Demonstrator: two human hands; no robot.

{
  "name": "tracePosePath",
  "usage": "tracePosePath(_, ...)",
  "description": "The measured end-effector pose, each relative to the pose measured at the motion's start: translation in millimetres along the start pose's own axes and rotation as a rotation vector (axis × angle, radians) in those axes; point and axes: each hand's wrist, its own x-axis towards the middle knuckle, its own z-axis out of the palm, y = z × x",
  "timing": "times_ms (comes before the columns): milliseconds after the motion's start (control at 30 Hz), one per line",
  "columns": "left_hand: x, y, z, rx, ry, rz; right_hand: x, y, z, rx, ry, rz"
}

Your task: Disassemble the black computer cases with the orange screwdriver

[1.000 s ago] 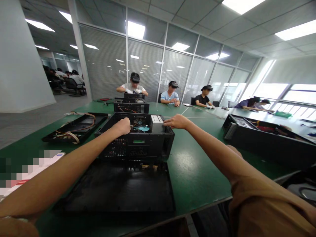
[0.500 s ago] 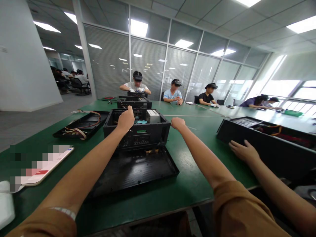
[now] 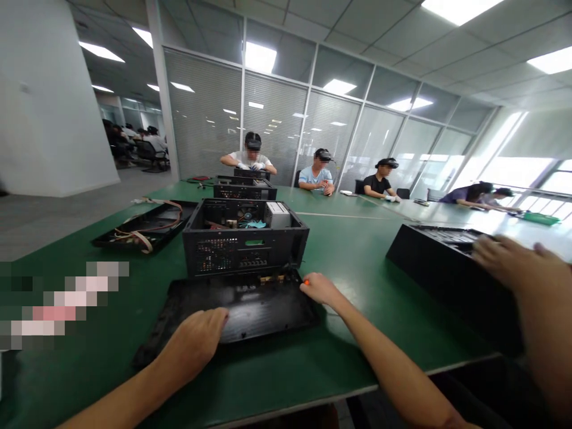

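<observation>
My left hand (image 3: 201,335) is closed over the near left part of a black computer case panel (image 3: 263,313) lying flat on the table; what it grips, if anything, is hidden. Closed at the panel's far right corner is my right hand (image 3: 320,288). A small orange spot (image 3: 306,282) shows at its fingertips, too small to name. Just beyond the panel sits an open black computer case (image 3: 250,238), with a silver-white power supply unit (image 3: 277,214) and a blue piece (image 3: 255,224) inside.
Left of the case lies a black panel with cables (image 3: 145,229). A pixelated phone-like object covers the table's left side. On the right, a neighbour's hand (image 3: 509,256) blurs over another black case (image 3: 447,292). Several people sit along the green table (image 3: 353,262).
Both my hands have come down and back from the open case to the panel in front of it. The neighbour's hand has risen over the right-hand case. My view has shifted slightly.
</observation>
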Motion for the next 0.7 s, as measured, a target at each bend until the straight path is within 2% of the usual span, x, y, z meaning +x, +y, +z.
tracePosePath(67, 0, -17, 4.7, 0.001, 0.067, 0.015, 13, -8, 12, 0.015, 0.014, 0.018)
tracePosePath(167, 5, -30, 7.4, -0.059, 0.116, 0.077, 14, 0, 18, 0.015, 0.047, 0.045)
tracePosePath(400, 3, -34, 12.1, -0.087, 0.077, 0.089, 15, 1, 23, 0.003, 0.075, 0.051)
tracePosePath(567, 2, -54, 14.0, -0.088, 0.142, 0.108, 18, -9, 26, 0.027, 0.080, 0.042)
tracePosePath(700, 0, -71, 17.9, -0.085, 0.149, 0.113, 18, -18, 29, 0.051, 0.084, 0.043)
